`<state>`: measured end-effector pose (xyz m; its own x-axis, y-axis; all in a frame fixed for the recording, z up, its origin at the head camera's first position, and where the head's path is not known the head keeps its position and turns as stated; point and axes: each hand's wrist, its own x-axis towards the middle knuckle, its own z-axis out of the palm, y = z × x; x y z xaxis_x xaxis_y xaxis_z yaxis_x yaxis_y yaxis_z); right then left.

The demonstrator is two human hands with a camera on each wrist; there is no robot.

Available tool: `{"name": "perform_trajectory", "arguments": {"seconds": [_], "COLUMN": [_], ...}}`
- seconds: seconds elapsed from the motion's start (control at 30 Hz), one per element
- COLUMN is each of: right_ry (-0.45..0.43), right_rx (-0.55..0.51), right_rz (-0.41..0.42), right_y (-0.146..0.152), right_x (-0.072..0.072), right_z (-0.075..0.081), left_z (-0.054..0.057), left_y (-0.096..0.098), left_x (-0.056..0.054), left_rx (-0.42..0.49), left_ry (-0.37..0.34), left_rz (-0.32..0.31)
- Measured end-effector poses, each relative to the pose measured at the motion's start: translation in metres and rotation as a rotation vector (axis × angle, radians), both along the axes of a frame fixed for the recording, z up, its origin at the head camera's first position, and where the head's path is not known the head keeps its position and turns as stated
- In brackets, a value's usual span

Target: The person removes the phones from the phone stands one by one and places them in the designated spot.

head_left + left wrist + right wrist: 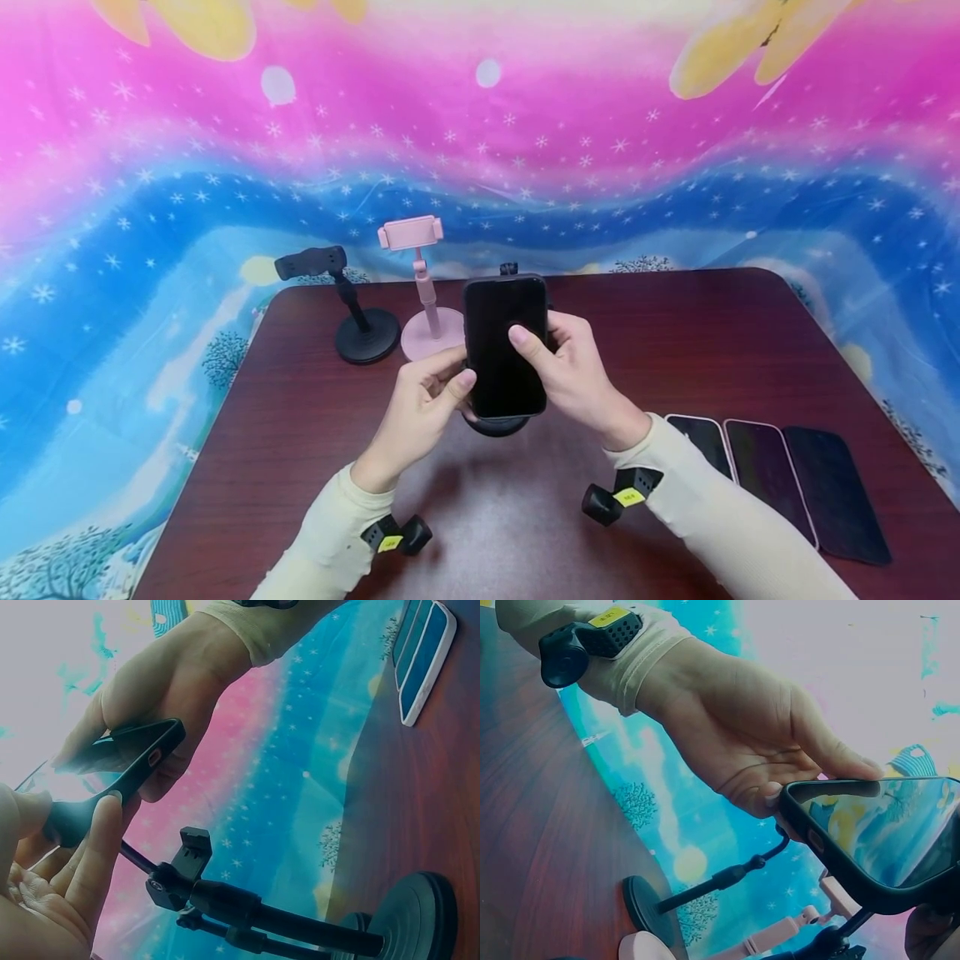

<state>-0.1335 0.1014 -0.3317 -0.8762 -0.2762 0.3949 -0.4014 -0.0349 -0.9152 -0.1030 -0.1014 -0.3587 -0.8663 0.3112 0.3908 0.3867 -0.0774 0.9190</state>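
Observation:
Both hands hold a smartphone (498,379) in a black case upright, its dark screen facing me. My left hand (411,412) pinches the lower left edge between thumb and fingers. On the other side, my right hand (583,379) grips the right edge, its thumb lying across the screen. Behind the phone stands a black phone stand (232,900); in the left wrist view its clamp is a short way from the phone. From above, the phone hides most of this stand, leaving part of the round base (497,427) visible.
To the left at the back stand a pink phone stand (426,292) and another black stand (365,335). Several more phones (832,492) lie side by side at the right of the brown table (300,467). A colourful printed cloth (480,167) hangs behind the table.

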Motion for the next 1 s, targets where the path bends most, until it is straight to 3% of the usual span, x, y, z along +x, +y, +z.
{"name": "perform_trajectory", "arguments": {"seconds": [0.43,1.0], "right_ry": [0.006,-0.025], "right_rx": [-0.022,-0.050], "right_rz": [-0.016,-0.029], "right_y": [-0.0017,-0.0040], "right_x": [0.0004,0.0002], "right_z": [0.0002,0.0009], "left_z": [-0.0012,-0.0039], "left_y": [0.0010,0.0025], "left_x": [0.0020,0.0028], "left_rx": [0.002,0.004], "left_ry": [-0.016,0.021], "left_rz": [0.014,0.036]}}
